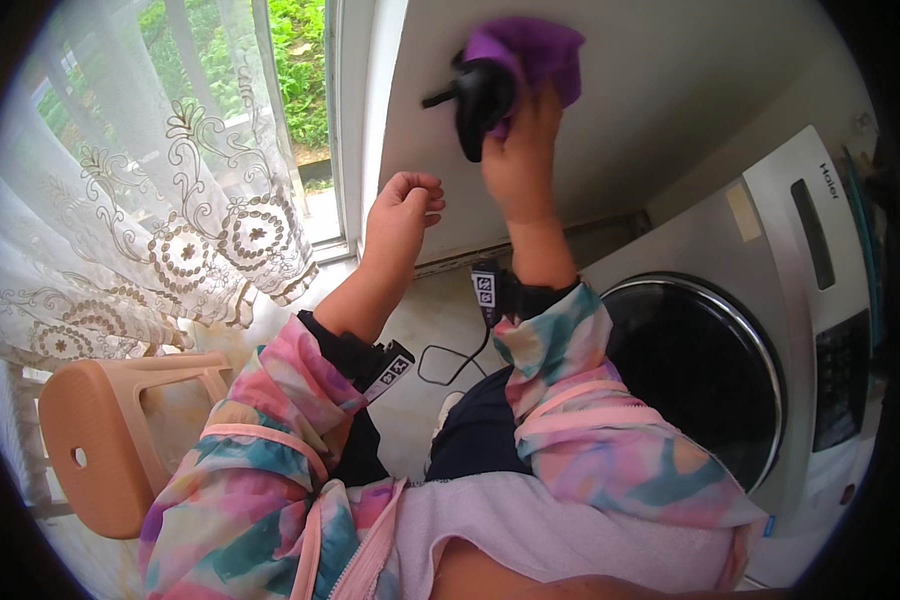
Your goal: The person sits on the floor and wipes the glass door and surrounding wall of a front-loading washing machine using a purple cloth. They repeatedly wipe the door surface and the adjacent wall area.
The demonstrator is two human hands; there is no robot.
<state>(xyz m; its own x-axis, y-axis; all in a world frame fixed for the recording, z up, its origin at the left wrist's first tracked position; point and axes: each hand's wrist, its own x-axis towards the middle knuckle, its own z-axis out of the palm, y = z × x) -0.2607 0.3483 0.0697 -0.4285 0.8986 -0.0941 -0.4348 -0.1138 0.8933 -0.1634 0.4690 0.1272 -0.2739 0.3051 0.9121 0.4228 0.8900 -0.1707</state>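
Note:
My right hand [525, 146] is raised against the pale wall and grips a purple cloth [562, 52], bunched beyond the fingertips. Close beside the thumb is a dark, glossy black object [484, 97] with a short stub sticking out to the left. Blur hides what it is, and whether the hand holds it too cannot be told. Lower and to the left, my left hand [409, 199] hovers before the wall near the window frame, its fingers loosely curled in with nothing visible in them.
A Haier front-loading washing machine [765, 232] stands at the right. Sheer embroidered curtains [187, 187] hang over the window at the left. Below them is an orange-brown plastic stool [94, 450]. A black cable [450, 364] loops from the device at my right wrist, above the marble-look floor [435, 315].

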